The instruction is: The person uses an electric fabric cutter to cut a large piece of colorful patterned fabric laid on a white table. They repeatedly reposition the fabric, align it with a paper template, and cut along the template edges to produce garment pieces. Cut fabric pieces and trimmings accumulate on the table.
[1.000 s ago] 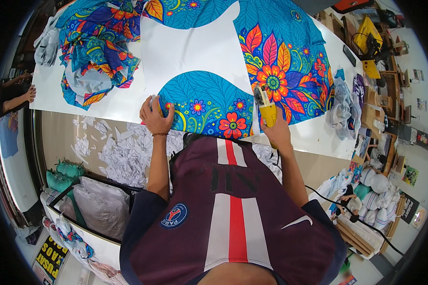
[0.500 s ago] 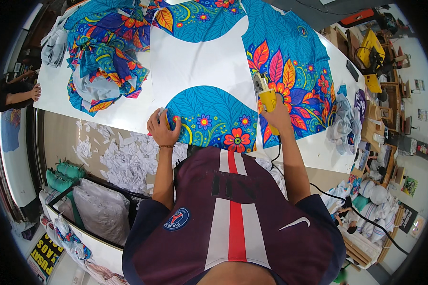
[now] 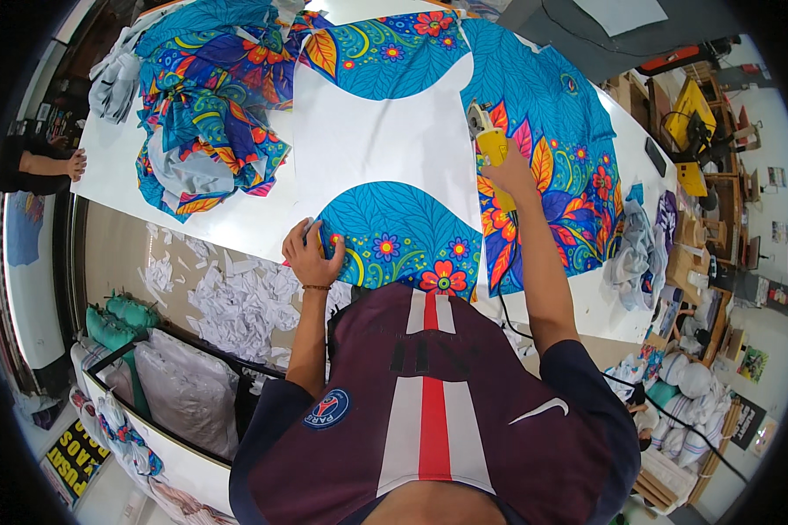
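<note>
My right hand (image 3: 510,178) is wrapped round a yellow electric rotary cutter (image 3: 490,144), its metal head pointing away from me. The cutter stands on the table over the seam between a white fabric panel with blue floral ends (image 3: 376,136) and a blue floral fabric piece (image 3: 543,105) on the right. My left hand (image 3: 311,252) rests on the left edge of the panel's near floral end (image 3: 398,229), fingers spread and thumb apart. A black cord (image 3: 510,322) trails from the cutter's rear beside my right forearm.
Crumpled floral fabric (image 3: 206,144) lies at the table's left, grey scraps (image 3: 636,249) and a phone (image 3: 655,157) at its right. White scraps (image 3: 241,297) cover the floor below the near edge of the white table (image 3: 254,232). Another person's hand (image 3: 77,164) touches the far left edge.
My right hand has pushed the cutter farther away along the seam. The left hand stays at the panel's edge. The whole view has shifted slightly.
</note>
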The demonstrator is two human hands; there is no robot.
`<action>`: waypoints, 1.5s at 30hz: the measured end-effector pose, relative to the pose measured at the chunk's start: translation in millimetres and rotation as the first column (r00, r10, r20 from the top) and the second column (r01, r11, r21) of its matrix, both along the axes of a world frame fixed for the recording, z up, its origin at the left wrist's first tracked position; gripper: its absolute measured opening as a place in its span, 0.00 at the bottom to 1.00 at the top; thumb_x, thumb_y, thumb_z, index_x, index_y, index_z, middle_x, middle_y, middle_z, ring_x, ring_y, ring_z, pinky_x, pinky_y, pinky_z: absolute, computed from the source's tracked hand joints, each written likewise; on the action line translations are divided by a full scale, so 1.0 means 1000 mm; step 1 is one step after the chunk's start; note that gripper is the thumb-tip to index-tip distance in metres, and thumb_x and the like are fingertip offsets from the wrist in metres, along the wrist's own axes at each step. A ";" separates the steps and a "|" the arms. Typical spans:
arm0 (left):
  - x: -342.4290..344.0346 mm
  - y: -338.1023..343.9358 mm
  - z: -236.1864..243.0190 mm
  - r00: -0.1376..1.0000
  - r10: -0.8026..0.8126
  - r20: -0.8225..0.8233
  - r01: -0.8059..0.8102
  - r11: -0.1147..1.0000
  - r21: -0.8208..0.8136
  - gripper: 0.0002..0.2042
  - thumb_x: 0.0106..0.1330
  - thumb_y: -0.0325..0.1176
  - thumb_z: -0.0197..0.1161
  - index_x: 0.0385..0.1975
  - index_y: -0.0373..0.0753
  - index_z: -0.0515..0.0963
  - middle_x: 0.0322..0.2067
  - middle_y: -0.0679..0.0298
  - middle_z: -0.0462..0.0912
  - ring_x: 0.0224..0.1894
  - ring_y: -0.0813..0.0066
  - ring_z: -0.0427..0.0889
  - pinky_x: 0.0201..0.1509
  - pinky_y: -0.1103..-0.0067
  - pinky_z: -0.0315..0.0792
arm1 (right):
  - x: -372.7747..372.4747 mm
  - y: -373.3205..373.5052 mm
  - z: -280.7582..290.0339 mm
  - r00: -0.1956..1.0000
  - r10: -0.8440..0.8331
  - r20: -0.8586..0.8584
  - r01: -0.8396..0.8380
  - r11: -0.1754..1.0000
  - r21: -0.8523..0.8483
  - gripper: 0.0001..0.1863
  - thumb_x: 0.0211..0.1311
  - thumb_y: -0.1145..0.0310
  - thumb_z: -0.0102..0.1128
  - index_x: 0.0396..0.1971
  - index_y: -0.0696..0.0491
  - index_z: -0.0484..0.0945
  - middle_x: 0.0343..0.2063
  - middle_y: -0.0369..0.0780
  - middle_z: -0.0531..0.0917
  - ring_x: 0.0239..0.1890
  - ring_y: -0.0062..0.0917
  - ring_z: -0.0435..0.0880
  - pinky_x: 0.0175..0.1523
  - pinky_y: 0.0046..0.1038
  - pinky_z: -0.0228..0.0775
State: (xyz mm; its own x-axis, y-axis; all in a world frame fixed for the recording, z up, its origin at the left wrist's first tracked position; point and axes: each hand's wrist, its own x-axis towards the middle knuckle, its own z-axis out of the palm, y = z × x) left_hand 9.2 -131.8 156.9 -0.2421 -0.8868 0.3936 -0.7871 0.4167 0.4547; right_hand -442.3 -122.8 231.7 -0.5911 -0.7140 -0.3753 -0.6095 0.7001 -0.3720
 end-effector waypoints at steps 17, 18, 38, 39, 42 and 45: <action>-0.008 0.012 0.011 0.942 -0.302 -0.148 0.323 0.933 0.155 0.27 0.54 0.49 0.80 0.51 0.45 0.84 0.53 0.58 0.79 0.58 0.54 0.75 0.65 0.57 0.64 | -0.047 -0.078 -0.035 1.000 0.003 -0.013 -0.004 0.995 -0.101 0.39 0.43 0.58 0.79 0.56 0.59 0.74 0.43 0.53 0.86 0.46 0.46 0.88 0.51 0.42 0.81; -0.013 0.016 0.011 0.871 -0.406 -0.277 0.471 0.851 0.231 0.27 0.53 0.49 0.80 0.52 0.47 0.84 0.52 0.59 0.80 0.58 0.55 0.75 0.64 0.57 0.65 | -0.058 -0.074 -0.044 1.000 0.001 -0.027 -0.004 0.993 -0.121 0.33 0.44 0.60 0.78 0.50 0.59 0.77 0.37 0.50 0.88 0.41 0.43 0.90 0.46 0.40 0.82; -0.098 -0.158 0.011 0.963 -0.230 0.143 0.186 0.944 0.272 0.26 0.66 0.49 0.72 0.56 0.39 0.75 0.62 0.50 0.75 0.65 0.43 0.71 0.62 0.51 0.71 | 0.007 0.189 -0.026 0.598 -0.261 0.758 0.763 0.476 -0.438 0.21 0.58 0.74 0.72 0.51 0.55 0.77 0.36 0.37 0.83 0.33 0.25 0.85 0.36 0.29 0.80; -0.102 -0.153 0.020 0.932 -0.264 0.247 0.179 0.930 0.320 0.30 0.64 0.53 0.71 0.59 0.40 0.74 0.64 0.49 0.72 0.66 0.42 0.69 0.63 0.50 0.70 | 0.005 0.203 -0.029 0.600 -0.270 0.753 0.773 0.437 -0.459 0.20 0.58 0.74 0.72 0.51 0.55 0.77 0.35 0.36 0.83 0.33 0.25 0.85 0.35 0.29 0.80; -0.095 -0.111 0.031 0.803 -0.339 0.490 0.127 0.901 0.416 0.43 0.62 0.66 0.67 0.69 0.40 0.68 0.68 0.42 0.68 0.68 0.37 0.67 0.67 0.50 0.69 | -0.009 0.238 -0.033 0.599 -0.287 0.747 0.782 0.410 -0.470 0.21 0.58 0.73 0.73 0.50 0.54 0.77 0.35 0.36 0.83 0.33 0.25 0.85 0.35 0.29 0.79; -0.088 -0.041 0.073 0.699 -0.587 0.409 0.121 0.661 0.741 0.51 0.57 0.67 0.70 0.69 0.30 0.63 0.62 0.32 0.69 0.59 0.33 0.78 0.60 0.53 0.77 | -0.025 0.286 -0.024 0.622 -0.379 0.685 0.771 0.451 -0.450 0.20 0.58 0.72 0.73 0.50 0.54 0.77 0.34 0.36 0.83 0.33 0.25 0.85 0.36 0.29 0.79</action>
